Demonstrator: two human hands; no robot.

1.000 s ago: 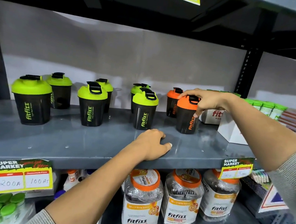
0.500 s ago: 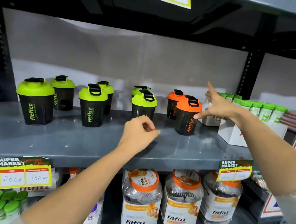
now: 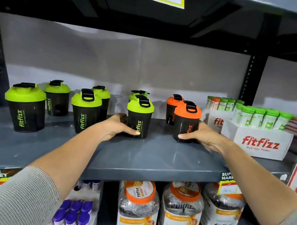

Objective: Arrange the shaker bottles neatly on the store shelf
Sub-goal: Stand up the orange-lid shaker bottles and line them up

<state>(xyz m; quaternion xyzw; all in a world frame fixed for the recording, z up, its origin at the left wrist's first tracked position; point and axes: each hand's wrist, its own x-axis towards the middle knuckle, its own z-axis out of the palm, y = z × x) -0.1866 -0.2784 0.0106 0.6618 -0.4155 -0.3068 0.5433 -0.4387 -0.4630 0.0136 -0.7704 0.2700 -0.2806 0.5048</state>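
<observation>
Black shaker bottles stand in front-and-back pairs on the grey shelf. My left hand wraps the base of the front green-lidded shaker, third pair from the left. My right hand grips the base of the front orange-lidded shaker. A second orange shaker stands behind it. Two more green-lidded pairs stand to the left, with fronts at the far left and beside it. All stand upright.
White fitfizz boxes holding green-capped tubes sit right of the orange shakers. A black upright post rises behind them. Large orange-lidded jars fill the shelf below. Price tags hang on the shelf edges.
Both hands have dropped onto the shelf and closed around shaker bases: the left on a green one, the right on the front orange one. The camera has moved closer.
</observation>
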